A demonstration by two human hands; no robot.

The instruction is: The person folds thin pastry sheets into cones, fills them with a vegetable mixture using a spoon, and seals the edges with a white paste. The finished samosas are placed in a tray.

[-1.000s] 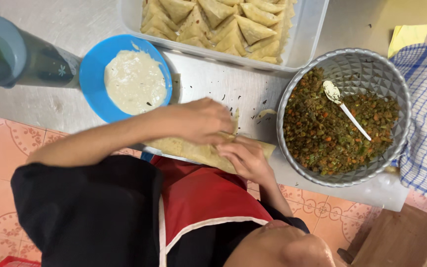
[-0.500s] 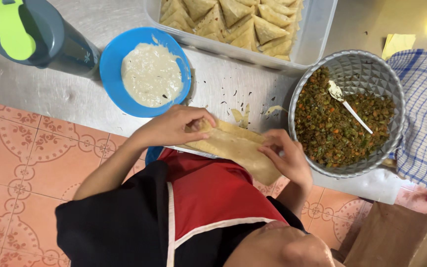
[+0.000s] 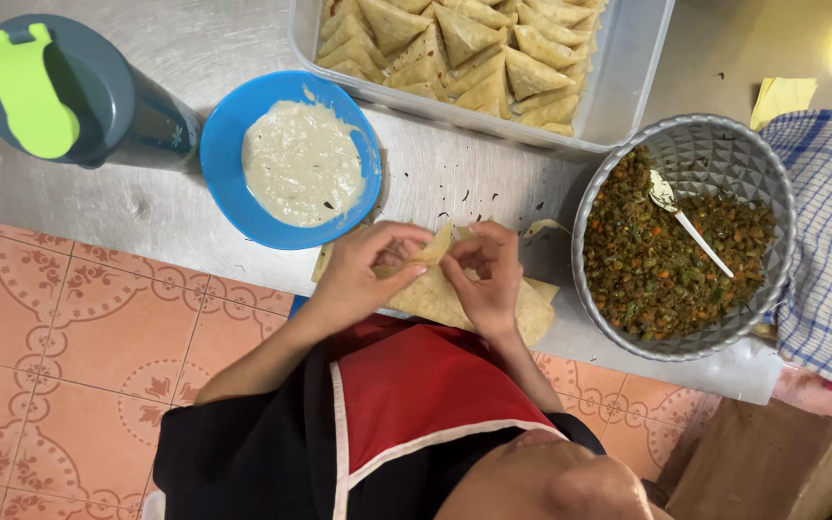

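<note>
Folding of a pastry strip (image 3: pixel 435 248), pinched between left hand (image 3: pixel 363 274) and right hand (image 3: pixel 488 279); edges are best kept aligned.

Person, seen from above. Left hand (image 3: pixel 363 274) and right hand (image 3: pixel 488 274): bare, no gloves, rings or watch seen. Forearms uncovered below both hands. Nearer the body, a black short-sleeved top is worn. Over it, a red apron bib edged with white piping is worn, set directly behind the two hands.
</note>
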